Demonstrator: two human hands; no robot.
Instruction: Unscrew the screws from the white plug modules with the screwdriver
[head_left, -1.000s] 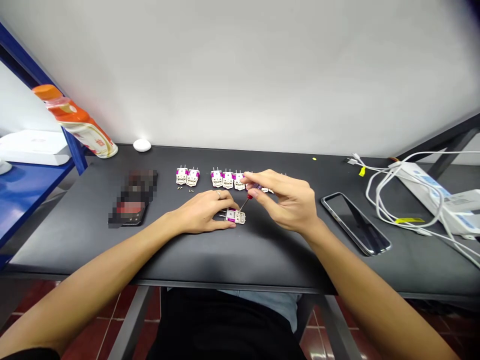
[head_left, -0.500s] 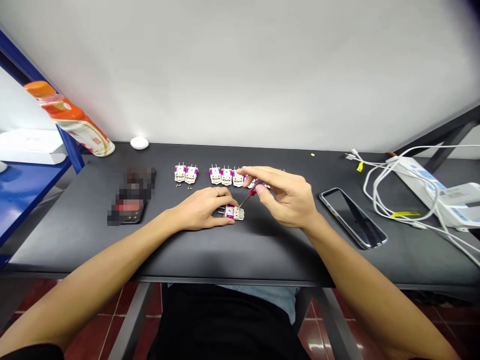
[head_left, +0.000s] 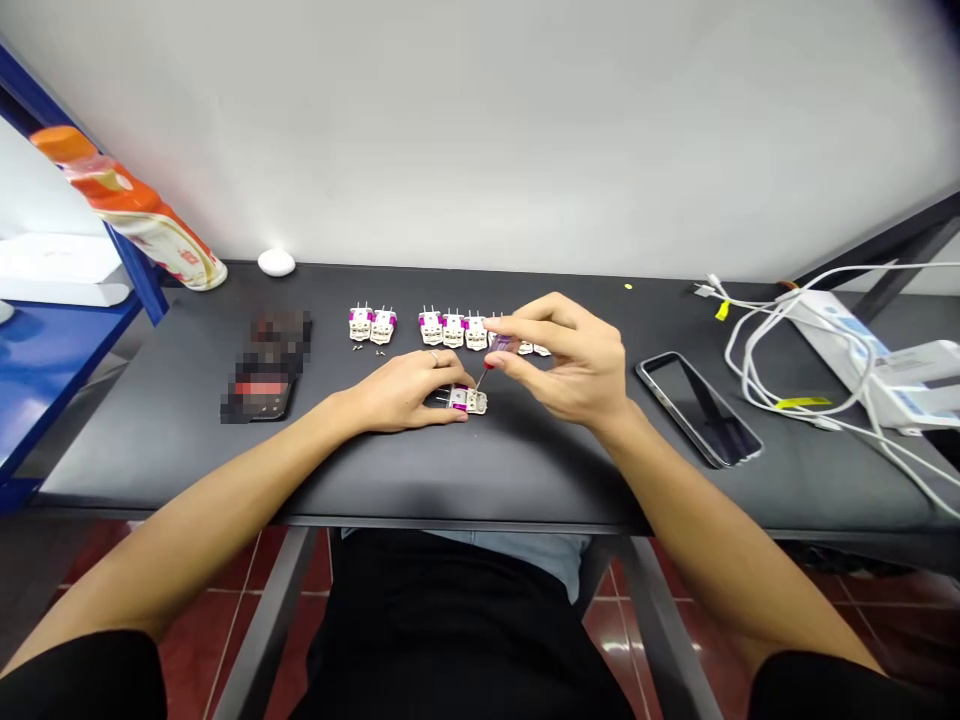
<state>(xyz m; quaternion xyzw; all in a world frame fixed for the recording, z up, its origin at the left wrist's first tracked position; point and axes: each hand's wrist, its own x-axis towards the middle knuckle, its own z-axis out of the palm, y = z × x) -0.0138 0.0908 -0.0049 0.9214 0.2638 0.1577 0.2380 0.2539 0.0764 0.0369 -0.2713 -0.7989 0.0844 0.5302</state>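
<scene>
Plug [head_left: 469,401] lies beneath left fingers [head_left: 448,378]; right fingers [head_left: 526,352] hold screwdriver [head_left: 495,352] over it.

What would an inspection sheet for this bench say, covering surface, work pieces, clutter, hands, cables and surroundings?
Surface: dark grey table, matte.
Job's things: white-and-magenta plug part with the screwdriver tip on it; row of plug parts and a separate pair behind; loose screws by the pair.
Clutter: smartphone face up at right; orange bottle back left; white puck by the wall.
Hands: left hand pins the plug part; right hand pinches the screwdriver.
Cables: white cables looped beside a white power strip, far right.
Surroundings: white wall, blue shelf frame left, red tiled floor.
</scene>
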